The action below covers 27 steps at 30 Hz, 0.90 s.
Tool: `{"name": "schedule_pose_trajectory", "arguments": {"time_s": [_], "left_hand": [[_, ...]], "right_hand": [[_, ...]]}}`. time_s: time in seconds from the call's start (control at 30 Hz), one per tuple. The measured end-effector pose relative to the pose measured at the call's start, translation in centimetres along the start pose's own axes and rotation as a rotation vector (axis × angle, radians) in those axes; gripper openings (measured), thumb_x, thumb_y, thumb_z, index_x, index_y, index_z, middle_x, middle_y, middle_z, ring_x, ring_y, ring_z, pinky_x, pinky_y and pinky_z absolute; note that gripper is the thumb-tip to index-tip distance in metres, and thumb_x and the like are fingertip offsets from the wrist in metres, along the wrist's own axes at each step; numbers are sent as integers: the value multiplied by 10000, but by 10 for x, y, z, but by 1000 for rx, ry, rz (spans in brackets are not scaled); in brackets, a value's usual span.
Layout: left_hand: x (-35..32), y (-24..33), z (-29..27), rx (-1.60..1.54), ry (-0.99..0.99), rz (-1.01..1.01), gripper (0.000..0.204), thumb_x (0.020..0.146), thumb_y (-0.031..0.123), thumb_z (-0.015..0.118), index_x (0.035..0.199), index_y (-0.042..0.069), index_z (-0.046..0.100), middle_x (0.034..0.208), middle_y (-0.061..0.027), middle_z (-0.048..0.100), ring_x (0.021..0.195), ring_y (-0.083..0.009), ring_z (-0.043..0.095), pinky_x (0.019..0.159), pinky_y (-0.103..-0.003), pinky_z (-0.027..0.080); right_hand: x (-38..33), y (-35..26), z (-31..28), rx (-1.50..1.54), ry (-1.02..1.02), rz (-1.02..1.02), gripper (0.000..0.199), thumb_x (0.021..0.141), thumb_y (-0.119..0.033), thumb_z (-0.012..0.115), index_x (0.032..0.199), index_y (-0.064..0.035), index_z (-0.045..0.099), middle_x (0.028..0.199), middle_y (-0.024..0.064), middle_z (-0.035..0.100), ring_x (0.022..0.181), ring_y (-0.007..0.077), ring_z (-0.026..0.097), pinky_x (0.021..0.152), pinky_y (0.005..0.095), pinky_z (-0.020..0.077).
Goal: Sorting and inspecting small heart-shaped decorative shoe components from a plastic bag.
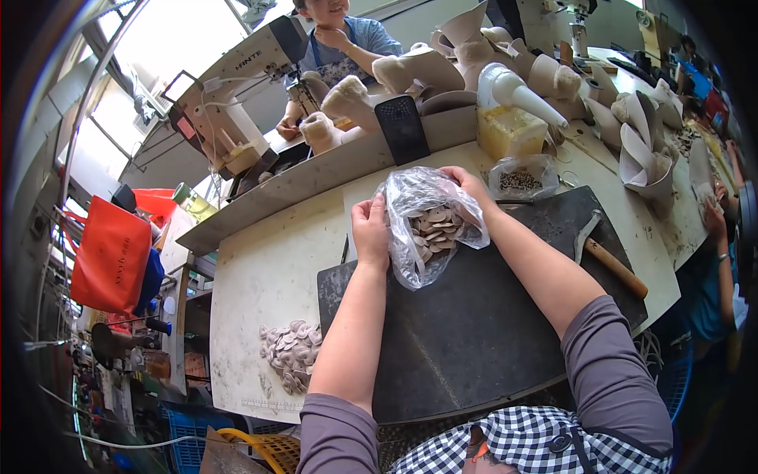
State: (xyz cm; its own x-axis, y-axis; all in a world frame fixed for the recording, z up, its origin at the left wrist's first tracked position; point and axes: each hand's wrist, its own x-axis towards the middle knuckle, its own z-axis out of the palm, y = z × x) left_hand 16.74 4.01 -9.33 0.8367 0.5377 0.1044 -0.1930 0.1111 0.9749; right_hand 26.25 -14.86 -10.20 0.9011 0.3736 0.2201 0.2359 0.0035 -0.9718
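Note:
A clear plastic bag [409, 207] sits over the far part of the black work mat [442, 340], its mouth spread toward me. Inside lie many small flat grey-beige pieces [436, 229]. My left hand [369, 229] grips the bag's left side, thumb up and fingers closed on the film. On the far right side, my right hand [472, 189] has its fingers closed on the bag's edge. A loose heap of similar grey-beige pieces [292, 353] lies on the pale table, left of my left forearm.
A hammer [608, 257] rests on the mat's right side. Beyond stand a bag of small metal bits [521, 178], a yellowish block [509, 133] and a white funnel-shaped piece [517, 93]. A low board [316, 170] edges the table's far side; a person sits at a sewing machine [237, 95] behind it.

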Motion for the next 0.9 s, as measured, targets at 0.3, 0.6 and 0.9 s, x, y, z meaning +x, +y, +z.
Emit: {"name": "schedule_pose_trajectory", "arguments": {"time_s": [0.3, 0.6, 0.9], "left_hand": [[-28, 5, -1, -291, -56, 301, 281, 917, 218, 623, 1098, 23, 535, 959, -33, 556, 849, -100, 517, 778, -234, 425], [-17, -14, -32, 112, -50, 356, 297, 933, 187, 594, 1170, 23, 522, 1108, -89, 584, 976, -169, 565, 885, -302, 467], [-17, -22, -6, -20, -129, 253, 282, 962, 202, 552, 1163, 9, 511, 1088, -83, 571, 963, -150, 552, 870, -275, 450]], "right_hand": [[-18, 11, -11, 331, -75, -118, 181, 872, -26, 581, 1051, 0, 595, 1003, 62, 638, 925, 111, 597, 855, 249, 482], [-55, -87, -123, -46, 296, -324, 559, 920, -115, 564, 1419, -61, 318, 1140, 118, 565, 1071, 180, 551, 948, 307, 447], [-219, -202, -486, -19, 1326, 387, 566, 893, -154, 545, 1416, -162, 328, 969, 60, 579, 731, 158, 610, 576, 331, 534]]}}
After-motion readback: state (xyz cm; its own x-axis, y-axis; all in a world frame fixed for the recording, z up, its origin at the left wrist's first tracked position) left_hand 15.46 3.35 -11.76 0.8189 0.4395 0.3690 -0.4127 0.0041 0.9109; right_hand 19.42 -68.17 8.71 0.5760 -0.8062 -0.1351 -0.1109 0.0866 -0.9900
